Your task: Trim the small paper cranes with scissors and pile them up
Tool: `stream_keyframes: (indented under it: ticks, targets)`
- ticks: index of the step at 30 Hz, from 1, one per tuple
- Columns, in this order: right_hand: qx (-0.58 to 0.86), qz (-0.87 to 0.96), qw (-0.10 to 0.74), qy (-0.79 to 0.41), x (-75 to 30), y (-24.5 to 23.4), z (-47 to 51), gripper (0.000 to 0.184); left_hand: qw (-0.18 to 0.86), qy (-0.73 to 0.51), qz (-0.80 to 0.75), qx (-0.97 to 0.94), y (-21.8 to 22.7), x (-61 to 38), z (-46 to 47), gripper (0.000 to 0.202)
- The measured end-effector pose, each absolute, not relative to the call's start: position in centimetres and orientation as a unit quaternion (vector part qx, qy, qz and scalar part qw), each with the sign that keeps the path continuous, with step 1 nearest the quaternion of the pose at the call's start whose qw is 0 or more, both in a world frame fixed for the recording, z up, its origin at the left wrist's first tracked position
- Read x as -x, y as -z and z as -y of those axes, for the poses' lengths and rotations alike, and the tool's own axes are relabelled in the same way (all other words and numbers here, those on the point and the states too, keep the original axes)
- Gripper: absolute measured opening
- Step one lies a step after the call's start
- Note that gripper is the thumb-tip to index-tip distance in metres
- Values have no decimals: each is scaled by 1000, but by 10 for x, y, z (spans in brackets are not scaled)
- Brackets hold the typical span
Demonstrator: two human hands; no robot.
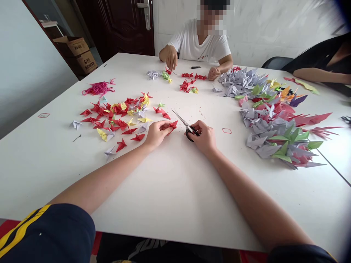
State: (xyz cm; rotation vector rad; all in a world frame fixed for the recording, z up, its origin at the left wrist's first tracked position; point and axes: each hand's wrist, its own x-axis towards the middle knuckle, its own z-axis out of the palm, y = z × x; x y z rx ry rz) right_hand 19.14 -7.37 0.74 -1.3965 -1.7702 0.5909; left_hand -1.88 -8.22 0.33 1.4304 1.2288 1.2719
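Between the thumb and fingers of my left hand [157,135] is a red paper crane [173,125], partly hidden by the fingers. My right hand [204,137] grips a pair of scissors [181,117] by its black handles, blades pointing up and left, slightly apart from the crane. Tiny red paper scraps [179,128] dot the table around the blades. Left of my left hand lies a loose spread of red, yellow and pale folded cranes [119,124]. Two red cranes [161,112] and a small green one [161,104] lie just beyond it.
A large heap of folded cranes [263,109] covers the table's right side. A pink tangled bundle [98,88] sits at the far left. Across the white table [164,197], a person in a white shirt [192,40] handles strung cranes; another person's arm [320,76] rests at the right.
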Motion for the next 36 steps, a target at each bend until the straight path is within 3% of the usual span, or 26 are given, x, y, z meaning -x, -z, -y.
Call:
stream_keyframes:
  ticks: [7,11,16,20,30,36]
  targets:
    - [541,685,419,-249,-193,-16,76,20,418,-509,-521,-543,-7,19,81,34]
    - [514,669,446,-299,-202,-41,76,30,447,-523,-512,-514,-9,20,81,41]
    - [513,679,378,-366,-213,-60,78,37,459,-534,-494,-510,-10,21,80,40]
    - [535,708,329,-324,-214,-50,88,30,453,-536,-480,-526,-10,22,79,33]
    - [484,728,336,-350,-220,-17,95,18,439,-553,-486,-515,-6,26,74,35]
    - [477,712,340,-387,-221,-8,91,20,434,-548,-494,-517,-9,26,75,33]
